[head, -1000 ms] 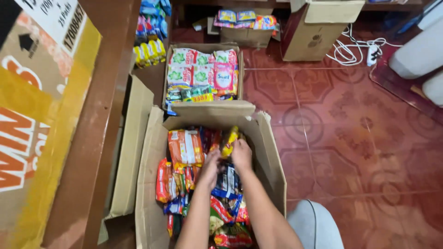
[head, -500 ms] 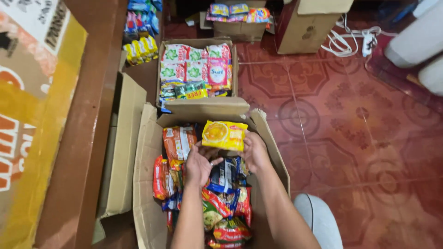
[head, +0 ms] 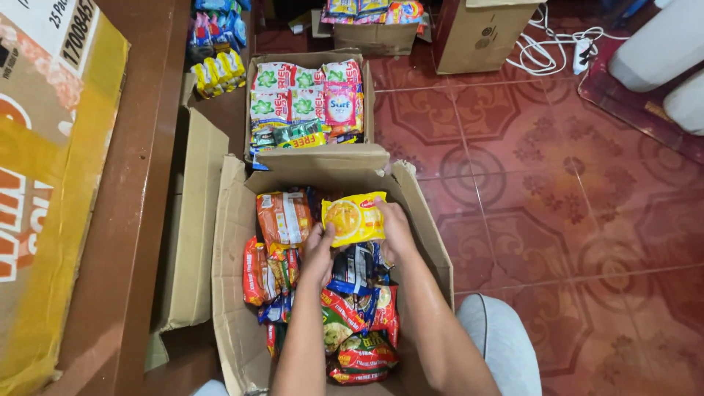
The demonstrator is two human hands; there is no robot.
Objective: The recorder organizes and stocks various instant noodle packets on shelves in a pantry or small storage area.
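The left hand (head: 320, 249) and the right hand (head: 394, 229) are both clamped on a yellow noodle packet (head: 354, 218), the left gripping its near-left edge, the right wrapped round its right edge, so the packet sits flat between them just above the open cardboard box (head: 235, 293). Directly below the hands the box is crowded with more packets, orange ones (head: 282, 218) to the left and red and blue ones (head: 352, 308) nearer the body. To handle the packet well, it seems wise to keep the grip on the sealed edges and lift it straight, since squeezing the middle would likely crush what is inside. Beyond the hands, a second box (head: 253, 88) holds green, white and pink sachets. Left of the hands runs a dark wooden bench (head: 132, 220) carrying a large yellow carton (head: 51, 183). To the right lies a red patterned tiled floor (head: 572, 220), with a white cable (head: 550, 48) farther off.
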